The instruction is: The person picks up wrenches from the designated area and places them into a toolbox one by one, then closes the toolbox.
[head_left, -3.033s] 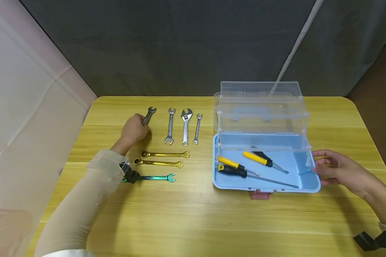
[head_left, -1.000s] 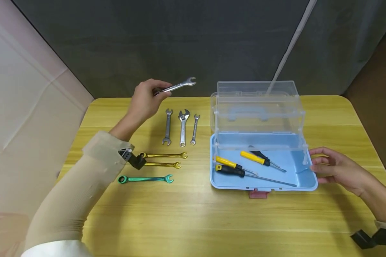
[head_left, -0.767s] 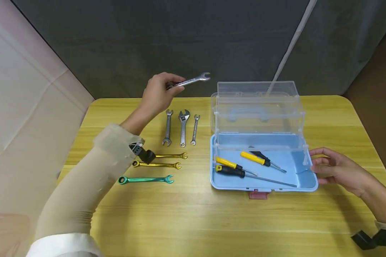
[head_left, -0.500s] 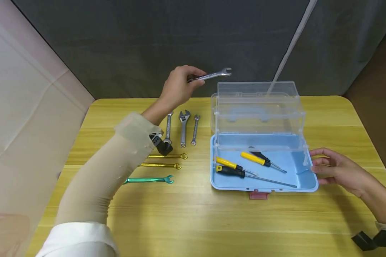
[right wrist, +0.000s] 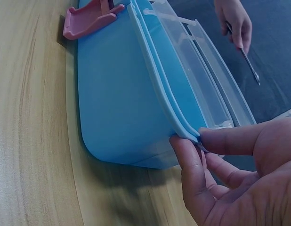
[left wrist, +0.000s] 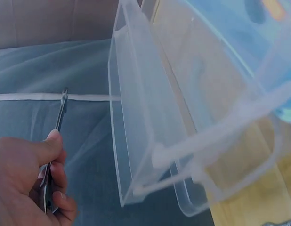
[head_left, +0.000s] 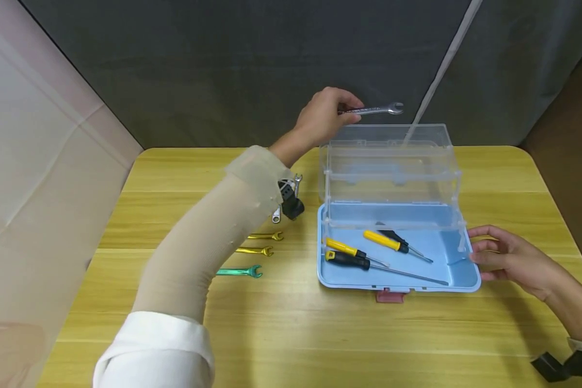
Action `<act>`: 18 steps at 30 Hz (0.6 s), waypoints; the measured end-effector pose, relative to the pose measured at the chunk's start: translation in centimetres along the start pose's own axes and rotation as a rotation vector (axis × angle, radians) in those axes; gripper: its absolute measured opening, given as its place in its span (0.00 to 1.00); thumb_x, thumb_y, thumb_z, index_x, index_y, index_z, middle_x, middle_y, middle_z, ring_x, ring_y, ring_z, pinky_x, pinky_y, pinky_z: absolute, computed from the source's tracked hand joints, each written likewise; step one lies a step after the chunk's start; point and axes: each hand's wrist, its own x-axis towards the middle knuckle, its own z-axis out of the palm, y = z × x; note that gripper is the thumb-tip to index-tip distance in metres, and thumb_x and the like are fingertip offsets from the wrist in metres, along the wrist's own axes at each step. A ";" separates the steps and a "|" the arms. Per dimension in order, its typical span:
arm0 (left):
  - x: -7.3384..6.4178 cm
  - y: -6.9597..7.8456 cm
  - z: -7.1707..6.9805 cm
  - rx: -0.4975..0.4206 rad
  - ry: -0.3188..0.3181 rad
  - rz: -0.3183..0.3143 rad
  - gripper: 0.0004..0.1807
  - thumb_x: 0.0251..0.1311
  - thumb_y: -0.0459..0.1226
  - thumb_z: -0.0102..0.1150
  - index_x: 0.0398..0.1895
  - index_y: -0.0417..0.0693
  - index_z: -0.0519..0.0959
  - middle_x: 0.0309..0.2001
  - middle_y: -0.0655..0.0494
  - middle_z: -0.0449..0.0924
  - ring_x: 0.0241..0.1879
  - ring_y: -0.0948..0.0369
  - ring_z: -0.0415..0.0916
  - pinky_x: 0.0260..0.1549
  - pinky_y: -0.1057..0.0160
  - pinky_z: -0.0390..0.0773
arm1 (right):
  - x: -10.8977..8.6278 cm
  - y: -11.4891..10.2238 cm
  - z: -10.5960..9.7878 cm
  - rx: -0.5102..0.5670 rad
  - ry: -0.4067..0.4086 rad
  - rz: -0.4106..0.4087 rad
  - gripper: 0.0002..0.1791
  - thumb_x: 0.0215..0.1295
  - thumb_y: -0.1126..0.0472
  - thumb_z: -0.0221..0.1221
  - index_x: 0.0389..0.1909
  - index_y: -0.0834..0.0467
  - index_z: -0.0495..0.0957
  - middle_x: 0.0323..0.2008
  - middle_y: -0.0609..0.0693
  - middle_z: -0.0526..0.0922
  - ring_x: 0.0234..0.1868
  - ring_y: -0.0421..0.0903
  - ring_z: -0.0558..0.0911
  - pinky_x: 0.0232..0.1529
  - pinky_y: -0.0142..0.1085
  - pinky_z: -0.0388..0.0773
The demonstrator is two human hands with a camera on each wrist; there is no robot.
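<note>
Silver metal open-ended wrench point(head_left: 378, 110), pinched in the left grip point(head_left: 324, 114), has travelled to twelve o'clock of the light-blue plastic toolbox point(head_left: 349, 281), seemingly within reach; the raised clear plastic tray point(head_left: 393, 186) stands between it and open room towards six. The right grip point(head_left: 514, 262) pinches the three-o'clock rim point(head_left: 477, 277).

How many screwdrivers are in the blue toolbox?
4. At left, a yellow-handled screwdriver and, just in front, a long black-handled screwdriver with a yellow end; near the middle, another yellow-handled screwdriver and, partly hidden behind it, a second black-handled screwdriver.
</note>
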 end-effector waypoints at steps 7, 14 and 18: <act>1.4 1.4 1.8 0.011 -0.084 0.024 0.15 0.61 0.44 0.58 0.51 0.56 0.80 0.46 0.64 0.78 0.42 0.69 0.71 0.39 0.68 0.71 | -0.2 0.1 -0.1 0.043 -0.028 -0.018 0.21 0.68 0.74 0.47 0.55 0.48 0.67 0.40 0.50 0.79 0.38 0.48 0.83 0.35 0.41 0.81; 2.1 2.5 3.9 0.091 -0.162 -0.034 0.14 0.61 0.45 0.58 0.50 0.59 0.79 0.47 0.66 0.77 0.44 0.69 0.71 0.43 0.66 0.71 | -0.4 0.1 -0.1 0.022 -0.009 -0.004 0.21 0.68 0.74 0.47 0.54 0.48 0.67 0.40 0.49 0.79 0.37 0.47 0.82 0.35 0.41 0.81; 2.2 2.7 4.6 0.096 -0.160 -0.030 0.13 0.59 0.44 0.61 0.47 0.54 0.78 0.43 0.64 0.76 0.42 0.68 0.70 0.42 0.69 0.70 | -0.5 0.1 0.0 0.022 -0.007 0.001 0.21 0.68 0.73 0.47 0.54 0.48 0.67 0.40 0.49 0.79 0.37 0.47 0.82 0.35 0.40 0.81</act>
